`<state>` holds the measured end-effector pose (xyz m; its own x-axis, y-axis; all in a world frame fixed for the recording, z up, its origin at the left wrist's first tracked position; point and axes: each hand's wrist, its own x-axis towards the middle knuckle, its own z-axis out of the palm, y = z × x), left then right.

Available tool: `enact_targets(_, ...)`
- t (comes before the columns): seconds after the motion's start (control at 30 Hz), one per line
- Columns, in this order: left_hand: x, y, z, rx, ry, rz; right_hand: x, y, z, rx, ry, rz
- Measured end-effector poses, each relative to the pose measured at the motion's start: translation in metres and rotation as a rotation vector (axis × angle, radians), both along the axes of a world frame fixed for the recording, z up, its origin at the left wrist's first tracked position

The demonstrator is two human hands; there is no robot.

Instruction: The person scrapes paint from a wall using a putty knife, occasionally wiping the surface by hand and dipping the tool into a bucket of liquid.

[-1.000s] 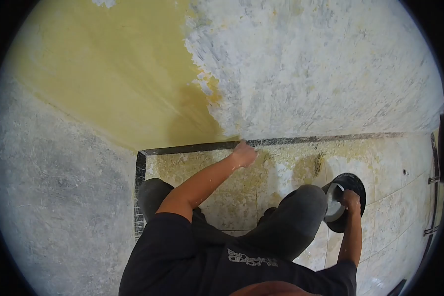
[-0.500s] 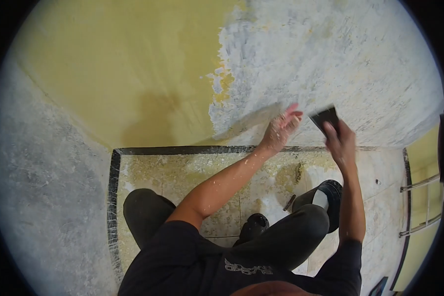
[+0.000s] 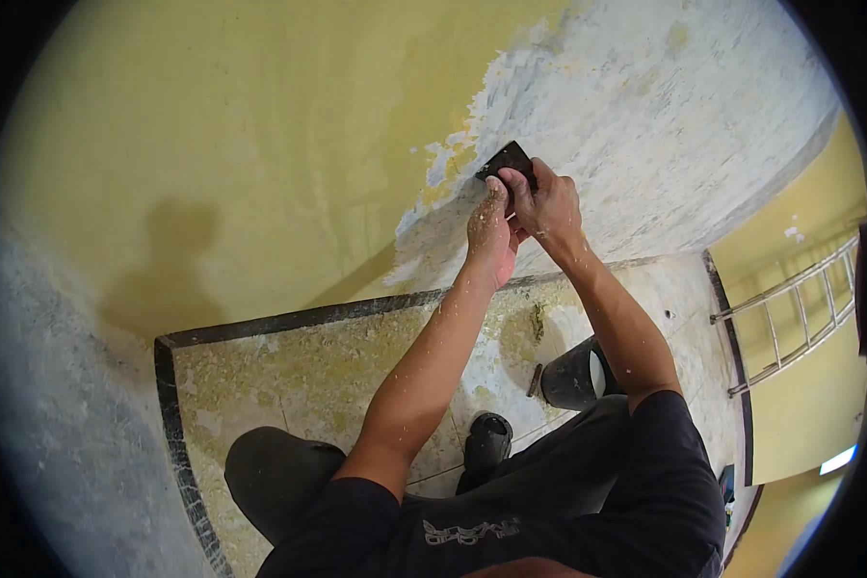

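My right hand (image 3: 551, 204) is closed around a dark, flat scraper (image 3: 507, 162), its blade against the wall near the ragged paint edge. From below, my left hand (image 3: 491, 231) closes on the scraper's lower part with the thumb up beside the right fingers. Where the two hands meet, the handle is mostly hidden. Around the blade, yellow paint (image 3: 289, 144) lies to the left and bare whitish wall (image 3: 665, 125) to the right. Pale flakes and dust cling to both hands and forearms.
Paint flakes cover the tiled floor (image 3: 289, 385) below a dark skirting strip (image 3: 308, 321). A dark bucket (image 3: 566, 378) with something white inside stands near my right knee. At the right, a metal ladder (image 3: 790, 289) is by the yellow wall; a grey wall (image 3: 58, 414) is at left.
My right hand has brought the scraper leftward onto the wall by the paint edge. My left hand, free and apart before, has joined it there. The view has turned, revealing the bucket.
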<state>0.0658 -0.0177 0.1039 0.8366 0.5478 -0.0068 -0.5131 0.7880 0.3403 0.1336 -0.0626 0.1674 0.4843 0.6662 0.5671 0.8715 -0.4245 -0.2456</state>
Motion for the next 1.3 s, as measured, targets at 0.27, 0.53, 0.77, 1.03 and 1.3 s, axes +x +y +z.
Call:
enact_targets(0.27, -0.011, 0.02, 0.003, 0.047, -0.014, -0.115, -0.021, 0.01, 0.014, -0.024, -0.086, -0.044)
enact_targets(0.53, -0.003, 0.017, 0.007, -0.025, -0.029, -0.142, -0.029, 0.01, 0.025, -0.106, -0.154, -0.137)
enact_targets(0.77, -0.017, 0.03, 0.012, -0.056, -0.113, -0.078, -0.039, 0.024, 0.026, -0.086, -0.185, -0.118)
enact_targets(1.03, -0.013, 0.017, 0.004, -0.047, 0.08, -0.073, -0.029, 0.023, 0.002, -0.001, -0.043, -0.033)
enact_targets(1.3, -0.002, 0.002, -0.037, -0.233, 0.141, 0.1, -0.033, 0.015, -0.031, -0.084, -0.216, 0.015)
